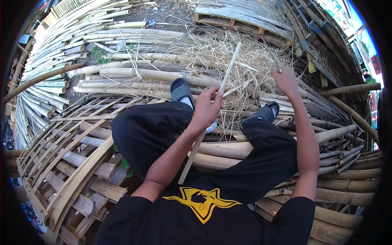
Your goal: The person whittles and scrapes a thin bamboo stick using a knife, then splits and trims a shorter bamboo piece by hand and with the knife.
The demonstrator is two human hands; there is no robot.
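My left hand (207,107), in the middle of the head view, is closed around a long pale bamboo strip (230,65). The strip slants from the upper right down toward my lap, its lower end close to my shirt. Off to the right and farther out, my right hand (286,83) is closed on a knife (276,63). Only its narrow grey blade shows, pointing away from me; the fist hides the handle. The blade is apart from the strip. Beneath and beyond both hands lies a heap of thin bamboo shavings (255,63).
Bamboo poles (151,75) lie in front of my sandalled feet and stack up at the far left. A lattice of split bamboo (81,159) fills the left side. Wooden pallets (245,18) stand at the back and right. More poles (343,196) lie at the right.
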